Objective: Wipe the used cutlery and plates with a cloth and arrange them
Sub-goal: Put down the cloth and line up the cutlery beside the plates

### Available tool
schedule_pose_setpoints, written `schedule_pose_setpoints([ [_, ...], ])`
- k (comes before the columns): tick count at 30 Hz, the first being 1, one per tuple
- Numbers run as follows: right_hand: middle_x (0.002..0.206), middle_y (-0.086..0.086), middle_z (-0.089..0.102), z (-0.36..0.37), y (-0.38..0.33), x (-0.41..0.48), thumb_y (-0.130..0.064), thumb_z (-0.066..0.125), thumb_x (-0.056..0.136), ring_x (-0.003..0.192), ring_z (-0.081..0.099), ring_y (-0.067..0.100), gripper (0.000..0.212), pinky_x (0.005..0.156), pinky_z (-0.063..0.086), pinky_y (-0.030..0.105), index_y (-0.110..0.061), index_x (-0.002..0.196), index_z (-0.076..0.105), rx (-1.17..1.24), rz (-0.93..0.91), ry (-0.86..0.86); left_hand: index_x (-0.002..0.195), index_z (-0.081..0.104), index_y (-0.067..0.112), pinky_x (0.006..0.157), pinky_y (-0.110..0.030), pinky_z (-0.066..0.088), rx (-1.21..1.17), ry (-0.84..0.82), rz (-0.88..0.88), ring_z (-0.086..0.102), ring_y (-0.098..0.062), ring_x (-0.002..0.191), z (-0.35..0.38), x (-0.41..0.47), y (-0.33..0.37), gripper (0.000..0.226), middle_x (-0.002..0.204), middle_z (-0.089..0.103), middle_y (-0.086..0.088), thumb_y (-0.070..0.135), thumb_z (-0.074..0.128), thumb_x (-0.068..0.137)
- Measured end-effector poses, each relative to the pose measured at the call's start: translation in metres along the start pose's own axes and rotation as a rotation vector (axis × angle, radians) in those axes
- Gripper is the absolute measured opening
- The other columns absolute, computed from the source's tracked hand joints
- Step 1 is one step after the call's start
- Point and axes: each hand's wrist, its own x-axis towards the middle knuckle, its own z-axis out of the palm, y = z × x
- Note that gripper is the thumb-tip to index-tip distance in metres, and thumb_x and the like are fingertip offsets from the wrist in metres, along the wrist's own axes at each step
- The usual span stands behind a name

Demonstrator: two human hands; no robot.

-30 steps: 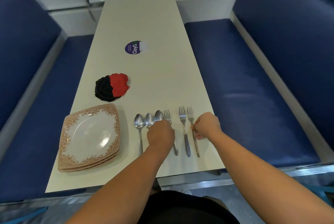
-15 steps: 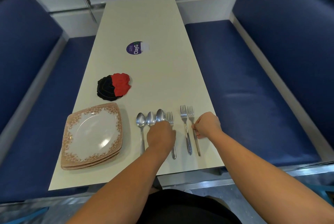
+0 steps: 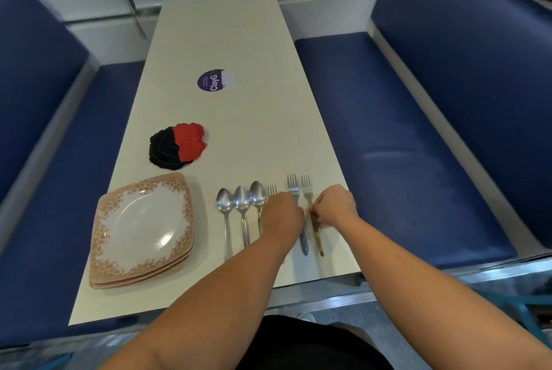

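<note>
Three spoons (image 3: 242,201) and three forks lie in a row near the front edge of a pale counter (image 3: 239,130), bowls and tines pointing away from the person. Head view, left to right: a stack of square plates (image 3: 140,220) with a brown patterned rim, then the spoons, then the left fork (image 3: 271,190), the middle fork (image 3: 293,187) and the right fork (image 3: 306,187).

The left hand (image 3: 282,214) lies knuckles-up over the handle of the left fork, between the last spoon and the middle fork. Its fingers are hidden beneath it, so whether it grasps the fork cannot be told. The right hand (image 3: 334,205) is curled, with thumb and fingertips pinching the neck of the right fork, which lies flat on the counter.

A crumpled red and black cloth (image 3: 177,147) rests just beyond the plates, apart from both hands. Farther back, a round purple sticker (image 3: 215,80) marks the counter's middle. Blue padded benches (image 3: 403,145) flank the counter on both sides.
</note>
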Motion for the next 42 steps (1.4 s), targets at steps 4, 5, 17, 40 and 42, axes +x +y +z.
schedule_pose_setpoints([
  [4, 0.067, 0.003, 0.068, -0.001, -0.002, -0.003, -0.022, 0.077, 0.08, 0.057, 0.064, 0.018, 0.016, 0.048, 0.048, 0.021, -0.01, 0.072, 0.07, -0.022, -0.002, -0.013, 0.085, 0.062, 0.011, 0.06, -0.025, 0.039, 0.012, -0.011, -0.012, 0.067, -0.022, 0.087, 0.0, 0.0, -0.007, 0.007, 0.091, 0.067, -0.005, 0.014, 0.06, 0.091],
  [5, 0.067, 0.003, 0.068, -0.001, -0.002, -0.003, -0.025, 0.078, 0.08, 0.057, 0.064, 0.018, 0.018, 0.046, 0.045, 0.02, -0.009, 0.073, 0.071, -0.009, -0.001, -0.014, 0.083, 0.06, 0.012, 0.059, -0.025, 0.039, 0.02, -0.011, -0.012, 0.066, -0.021, 0.084, 0.0, -0.002, -0.009, 0.009, 0.089, 0.066, -0.005, 0.014, 0.061, 0.092],
  [17, 0.074, 0.008, 0.074, 0.008, -0.006, -0.008, -0.026, 0.077, 0.081, 0.069, 0.074, 0.023, 0.022, 0.07, 0.062, 0.032, -0.006, 0.074, 0.071, 0.009, -0.022, -0.049, 0.079, 0.052, 0.016, 0.061, -0.027, 0.04, 0.032, -0.012, -0.01, 0.067, -0.022, 0.087, 0.003, -0.012, -0.021, 0.018, 0.092, 0.068, -0.005, 0.021, 0.062, 0.094],
  [40, 0.066, 0.006, 0.073, 0.018, -0.008, -0.017, -0.022, 0.081, 0.077, 0.063, 0.073, 0.022, 0.015, 0.07, 0.063, 0.034, -0.009, 0.076, 0.076, -0.064, -0.078, -0.041, 0.073, 0.051, 0.015, 0.058, -0.027, 0.042, 0.056, -0.013, -0.031, 0.063, -0.021, 0.075, 0.003, -0.012, -0.023, 0.02, 0.077, 0.061, -0.004, 0.008, 0.058, 0.091],
  [42, 0.067, 0.007, 0.073, 0.017, -0.009, -0.018, -0.025, 0.08, 0.078, 0.062, 0.073, 0.022, 0.017, 0.069, 0.063, 0.034, -0.008, 0.077, 0.076, -0.056, -0.078, -0.049, 0.077, 0.053, 0.014, 0.059, -0.027, 0.042, 0.058, -0.021, -0.022, 0.067, -0.022, 0.081, 0.002, -0.013, -0.022, 0.017, 0.085, 0.066, -0.006, 0.008, 0.058, 0.091],
])
